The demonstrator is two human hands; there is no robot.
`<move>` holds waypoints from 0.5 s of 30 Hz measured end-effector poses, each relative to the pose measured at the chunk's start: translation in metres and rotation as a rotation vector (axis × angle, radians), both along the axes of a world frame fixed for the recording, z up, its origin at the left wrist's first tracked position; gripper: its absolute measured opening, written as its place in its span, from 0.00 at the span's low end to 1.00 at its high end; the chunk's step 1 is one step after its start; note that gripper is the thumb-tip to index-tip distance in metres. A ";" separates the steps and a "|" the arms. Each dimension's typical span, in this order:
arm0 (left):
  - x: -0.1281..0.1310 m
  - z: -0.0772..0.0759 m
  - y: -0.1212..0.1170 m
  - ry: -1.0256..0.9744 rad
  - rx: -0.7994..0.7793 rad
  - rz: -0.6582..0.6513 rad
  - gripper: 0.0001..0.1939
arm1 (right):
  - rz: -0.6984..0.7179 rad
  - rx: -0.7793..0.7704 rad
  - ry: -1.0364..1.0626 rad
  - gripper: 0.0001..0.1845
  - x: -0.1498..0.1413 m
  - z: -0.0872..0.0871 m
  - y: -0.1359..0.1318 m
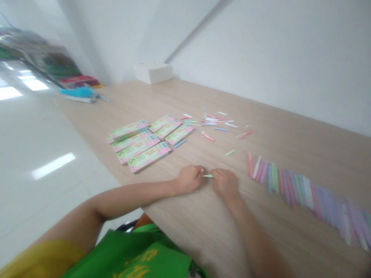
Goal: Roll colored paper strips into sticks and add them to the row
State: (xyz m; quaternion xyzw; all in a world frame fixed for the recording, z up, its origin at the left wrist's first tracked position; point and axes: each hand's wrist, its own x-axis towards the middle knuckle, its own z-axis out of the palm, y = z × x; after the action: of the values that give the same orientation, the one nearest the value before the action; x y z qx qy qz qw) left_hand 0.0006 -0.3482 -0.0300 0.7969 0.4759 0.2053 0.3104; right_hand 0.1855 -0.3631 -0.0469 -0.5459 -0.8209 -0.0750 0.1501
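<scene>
green clothing (168, 247) sits below the curled left hand (188, 179) and right hand (226, 185), whose fingers grasp opposite ends of a slim green-and-white stick (210, 176) just over the table (278, 135), where keeping both ends in line should guard against bending.

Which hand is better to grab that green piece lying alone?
Probably the right hand: the lone green piece lies just beyond it, while the left hand is farther off. Both look busy with a thin pen.

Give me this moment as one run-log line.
left hand + right hand: green-white pen between them | boxes: beyond left hand | loose pens: farther back | pen row: right
</scene>
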 end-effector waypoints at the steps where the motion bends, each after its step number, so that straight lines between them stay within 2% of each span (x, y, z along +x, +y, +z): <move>1: 0.003 0.000 -0.003 -0.013 0.043 0.041 0.22 | -0.007 0.002 0.000 0.12 -0.002 0.001 0.000; 5: 0.018 0.004 -0.008 -0.251 0.237 0.160 0.22 | -0.007 0.002 0.063 0.11 -0.007 0.001 -0.002; 9: 0.040 0.010 0.001 -0.446 0.385 0.297 0.19 | -0.025 0.003 0.177 0.10 -0.007 -0.001 -0.002; 15: 0.067 0.019 0.011 -0.736 0.470 0.362 0.10 | -0.117 0.033 0.382 0.10 -0.001 -0.005 -0.001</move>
State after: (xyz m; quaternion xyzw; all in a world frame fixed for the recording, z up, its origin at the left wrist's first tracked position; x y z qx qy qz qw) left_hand 0.0674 -0.3368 -0.0106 0.6241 0.4060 0.6271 0.2292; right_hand 0.1847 -0.3641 -0.0517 -0.5944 -0.7431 0.0079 0.3073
